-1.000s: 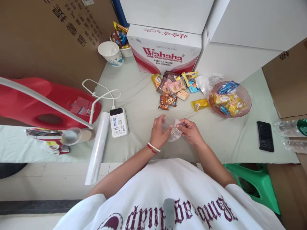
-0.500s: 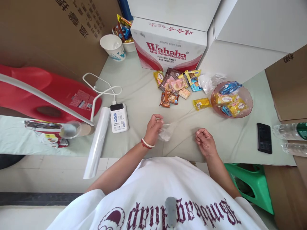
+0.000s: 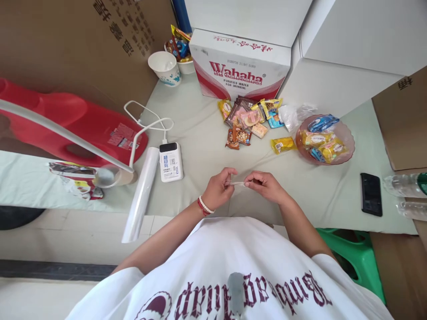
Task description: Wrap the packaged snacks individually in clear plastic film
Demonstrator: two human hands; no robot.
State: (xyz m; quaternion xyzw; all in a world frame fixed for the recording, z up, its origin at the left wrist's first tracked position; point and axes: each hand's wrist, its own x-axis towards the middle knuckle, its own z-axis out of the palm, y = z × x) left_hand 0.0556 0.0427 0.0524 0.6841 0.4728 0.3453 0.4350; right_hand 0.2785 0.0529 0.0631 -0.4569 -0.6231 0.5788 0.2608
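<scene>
A small clear plastic bag (image 3: 238, 183) is stretched edge-on between my two hands, close to my shirt. My left hand (image 3: 218, 189), wearing beaded bracelets, pinches one end with thumb and fingers. At the other end, my right hand (image 3: 265, 186) grips the bag between thumb and fingertips. Beyond the hands lies a pile of wrapped snacks (image 3: 247, 116), with pink, brown, yellow and blue packets. One yellow snack packet (image 3: 283, 145) lies apart, beside a pink see-through bowl (image 3: 347, 149) holding blue and yellow packets. Crumpled clear plastic (image 3: 288, 116) sits behind the bowl.
On the left are a white power bank (image 3: 171, 162) with a cable, a plastic film roll (image 3: 142, 195) and a red jug (image 3: 73, 124). A Wahaba-style water carton (image 3: 240, 66) and paper cup (image 3: 165, 69) stand behind. A phone (image 3: 371, 194) and bottles (image 3: 405, 184) lie right.
My right hand has moved left and taken hold of the plastic bag that was hanging from my left hand. My left hand has turned slightly and come a little closer to me.
</scene>
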